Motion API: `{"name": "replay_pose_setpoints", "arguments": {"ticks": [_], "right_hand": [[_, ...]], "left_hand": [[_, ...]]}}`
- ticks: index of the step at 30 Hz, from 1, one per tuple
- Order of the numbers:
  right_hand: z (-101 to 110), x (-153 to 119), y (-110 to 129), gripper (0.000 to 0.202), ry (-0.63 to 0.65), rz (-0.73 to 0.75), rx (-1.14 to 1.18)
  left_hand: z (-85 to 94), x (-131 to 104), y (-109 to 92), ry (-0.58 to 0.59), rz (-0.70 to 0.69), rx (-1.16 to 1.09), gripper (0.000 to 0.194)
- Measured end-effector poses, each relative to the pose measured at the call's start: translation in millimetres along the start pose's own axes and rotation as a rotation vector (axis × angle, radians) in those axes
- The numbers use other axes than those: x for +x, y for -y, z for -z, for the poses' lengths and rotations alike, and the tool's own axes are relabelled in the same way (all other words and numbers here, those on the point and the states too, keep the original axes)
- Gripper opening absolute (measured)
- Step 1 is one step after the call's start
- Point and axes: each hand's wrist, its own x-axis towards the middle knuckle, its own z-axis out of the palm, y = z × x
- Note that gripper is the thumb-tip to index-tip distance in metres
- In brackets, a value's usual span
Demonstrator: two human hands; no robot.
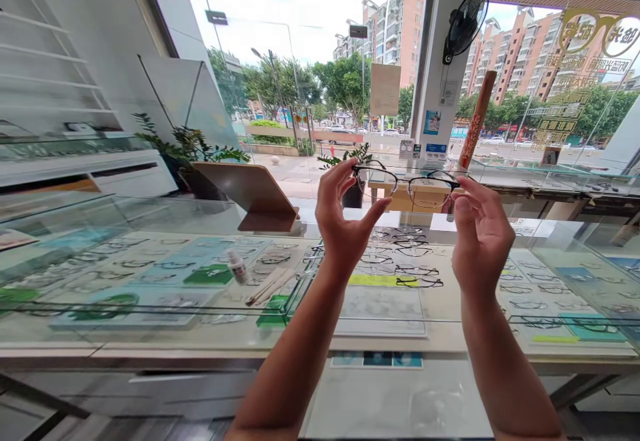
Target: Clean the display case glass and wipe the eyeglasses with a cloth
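Observation:
A pair of dark-rimmed eyeglasses point(403, 181) is held up in the air between my two hands, above a glass display counter. My left hand point(345, 217) grips the left end of the frame near its hinge, with the thumb stretched out below the lens. At the right end, the fingers of my right hand point(483, 231) are pressed on the frame. The lenses look clear, with the street visible through them. Several more eyeglasses point(419, 271) lie in rows in the counter below my hands.
The glass counter point(200, 334) spans the view. On it are a small white bottle point(237, 267) and a tilted brown-backed board point(250, 187). Beyond are potted plants point(200, 147), a wall fan point(466, 24) and a large window onto a street.

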Motion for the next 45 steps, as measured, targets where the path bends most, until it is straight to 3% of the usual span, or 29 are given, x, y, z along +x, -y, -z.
{"name": "replay_pose_setpoints", "arguments": {"ticks": [6,14,21,30,38,45], "right_hand": [[-2,5,-9,0.026,-0.020,-0.110,0.094],[-7,6,-25,0.028,-0.034,-0.222,0.166],[-7,5,-17,0.023,-0.073,-0.116,0.127],[-6,6,-17,0.017,-0.095,-0.014,0.091],[-1,6,-13,0.020,-0.012,-0.228,0.408],[-2,9,-14,0.023,0.028,-0.272,0.494]], "left_hand": [[0.2,0,-7,-0.083,-0.147,0.138,0.063],[1.5,-1,-17,-0.063,-0.083,0.165,0.065],[0.3,0,-9,-0.005,-0.021,0.087,0.064],[-1.7,-2,0,0.016,-0.058,0.026,0.066],[-1.0,0,-2,0.010,-0.090,0.010,0.065],[-0.7,0,-5,0.012,-0.081,-0.005,0.064]]}}
